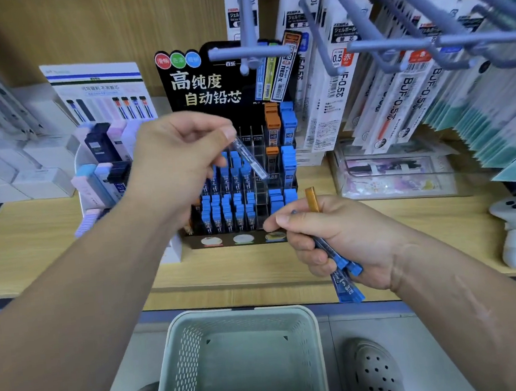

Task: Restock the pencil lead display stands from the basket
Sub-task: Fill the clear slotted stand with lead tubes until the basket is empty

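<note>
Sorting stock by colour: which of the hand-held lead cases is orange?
The slim orange lead case sticking up from the right hand; that hand's other cases are blue, and the left hand pinches a clear case.

On the black stand (245,239), the left hand (180,158) covers the left rows; fill there is not visible. Top end of the clear tube (251,158) is hidden in its fingers. The right hand (342,237) wraps the blue tubes (349,287); count unclear, print too small to read. The near side of the basket (242,312) is cut off by the bottom edge.
</note>
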A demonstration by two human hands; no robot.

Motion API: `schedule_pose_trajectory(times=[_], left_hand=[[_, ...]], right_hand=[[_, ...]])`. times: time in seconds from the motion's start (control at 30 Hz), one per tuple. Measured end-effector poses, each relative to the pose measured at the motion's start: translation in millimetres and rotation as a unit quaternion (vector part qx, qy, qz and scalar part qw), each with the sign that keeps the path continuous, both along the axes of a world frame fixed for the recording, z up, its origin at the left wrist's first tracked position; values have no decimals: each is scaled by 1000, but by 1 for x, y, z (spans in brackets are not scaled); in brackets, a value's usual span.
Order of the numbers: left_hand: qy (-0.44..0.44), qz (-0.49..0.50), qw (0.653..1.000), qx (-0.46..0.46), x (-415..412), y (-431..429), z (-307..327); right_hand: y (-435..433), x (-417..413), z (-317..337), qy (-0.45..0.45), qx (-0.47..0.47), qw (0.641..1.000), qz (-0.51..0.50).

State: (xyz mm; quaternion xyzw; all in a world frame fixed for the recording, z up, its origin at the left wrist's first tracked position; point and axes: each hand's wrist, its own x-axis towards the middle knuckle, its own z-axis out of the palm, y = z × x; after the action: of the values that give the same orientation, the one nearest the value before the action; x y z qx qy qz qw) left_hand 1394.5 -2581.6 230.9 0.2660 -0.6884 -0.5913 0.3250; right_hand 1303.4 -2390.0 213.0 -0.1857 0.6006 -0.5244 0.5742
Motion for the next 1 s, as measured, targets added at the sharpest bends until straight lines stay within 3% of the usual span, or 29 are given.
schedule_pose_trajectory(times=[0.27, 0.73, 1.0], left_hand=[[-45, 12, 983, -176, -22, -15, 1], [-110, -4, 954, -278, -38, -6, -13], [-116, -7, 950, -289, -45, -2, -9]], right_hand=[[7, -16, -3, 0, 13, 999, -31], [9, -26, -6, -2, 21, 999, -47], [12, -27, -9, 12, 33, 998, -46]])
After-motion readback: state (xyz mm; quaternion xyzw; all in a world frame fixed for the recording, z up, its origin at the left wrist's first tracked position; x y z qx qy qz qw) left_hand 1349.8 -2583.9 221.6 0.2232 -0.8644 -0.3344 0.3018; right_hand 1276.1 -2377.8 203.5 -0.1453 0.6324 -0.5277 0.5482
